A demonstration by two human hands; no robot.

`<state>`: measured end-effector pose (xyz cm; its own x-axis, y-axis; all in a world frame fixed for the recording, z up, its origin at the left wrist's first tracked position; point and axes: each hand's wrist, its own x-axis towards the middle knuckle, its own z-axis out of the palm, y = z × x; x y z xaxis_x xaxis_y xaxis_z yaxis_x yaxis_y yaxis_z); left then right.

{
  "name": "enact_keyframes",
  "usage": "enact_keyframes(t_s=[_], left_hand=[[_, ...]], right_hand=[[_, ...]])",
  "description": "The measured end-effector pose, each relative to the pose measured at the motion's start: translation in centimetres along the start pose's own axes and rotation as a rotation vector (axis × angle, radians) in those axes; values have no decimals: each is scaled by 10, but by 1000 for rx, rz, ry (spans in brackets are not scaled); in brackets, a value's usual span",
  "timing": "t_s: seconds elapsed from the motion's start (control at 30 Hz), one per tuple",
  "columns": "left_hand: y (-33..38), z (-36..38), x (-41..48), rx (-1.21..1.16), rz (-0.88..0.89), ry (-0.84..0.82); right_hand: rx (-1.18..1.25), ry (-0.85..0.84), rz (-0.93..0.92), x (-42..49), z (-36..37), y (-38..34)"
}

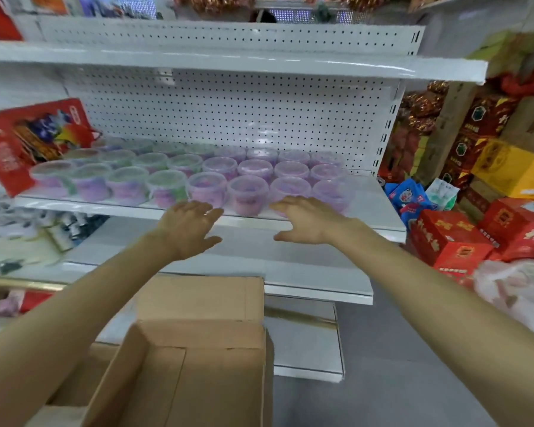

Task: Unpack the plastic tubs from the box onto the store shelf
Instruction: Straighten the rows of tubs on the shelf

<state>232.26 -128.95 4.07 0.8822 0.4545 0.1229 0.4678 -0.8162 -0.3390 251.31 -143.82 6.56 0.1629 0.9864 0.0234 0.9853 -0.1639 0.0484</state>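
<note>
Cardboard box [198,365] at 6 o'clock, nearest the lens, open with one flap standing toward the shelving. Only brown board shows inside. Its near side is cut off by the frame's lower edge, and the left forearm crosses its left corner.

Left hand [188,229], just left of centre: palm down, fingers straight and spread, holding nothing. Its fingertips overlap the front lip of the store shelf [373,204].

Right hand [309,220], just right of centre: also palm down, fingers spread, empty. Its knuckles overlap the foot of a front-row tub; I cannot tell whether it touches or only hovers in front.

Plastic tubs [247,192] stand on the shelf from 9 to 1 o'clock, in about three rows under clear lids, with purple contents and some green toward the left. Motion blur smears them, so I read no labels. The back row is partly hidden by the rows in front.

Red gift box [28,143] at 9 o'clock leans tilted over the shelf's left end and hides the tubs' far-left corner. Its print is illegible.

White pegboard panel [244,112] stands behind the tubs, toward 12 o'clock.

At 3 o'clock, red cartons [450,241] are stacked beside the shelving, with blue packets [410,198] wedged just beside the shelf end, partly hidden. The stack runs out of frame on the right.
</note>
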Motion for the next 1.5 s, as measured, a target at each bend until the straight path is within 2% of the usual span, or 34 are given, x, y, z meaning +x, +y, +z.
enact_keyframes(t_s=[0.17,0.3,0.5,0.63,0.77,0.93,1.03,1.1,1.23,1.37,1.5], left_hand=[[-55,-7,-76,31,-50,-39],[-118,-7,-121,14,-94,-39],[-238,26,-171,-44,-174,-9],[-331,70,-193,-59,-198,-51],[-414,97,-193,-174,-221,-120],[-484,113,-148,-272,-213,-129],[-496,132,-115,-318,-183,-80],[-500,146,-102,-372,-188,-73],[-520,162,-80,-282,-77,-73],[-555,148,-46,-211,-26,-65],[-589,137,-9,-206,36,-26]], right_hand=[[4,-100,-52,7,3,-81],[11,-77,-102,42,-9,-147],[25,-33,-152,136,-14,-251],[69,-8,-144,211,-8,-320],[114,-42,-86,267,-2,-371],[131,-83,-12,317,-1,-386],[124,-87,48,351,-5,-372],[207,-92,106,375,-5,-365],[409,-101,191,407,3,-364],[424,-137,208,441,-6,-364],[441,-52,235,479,-20,-366]])
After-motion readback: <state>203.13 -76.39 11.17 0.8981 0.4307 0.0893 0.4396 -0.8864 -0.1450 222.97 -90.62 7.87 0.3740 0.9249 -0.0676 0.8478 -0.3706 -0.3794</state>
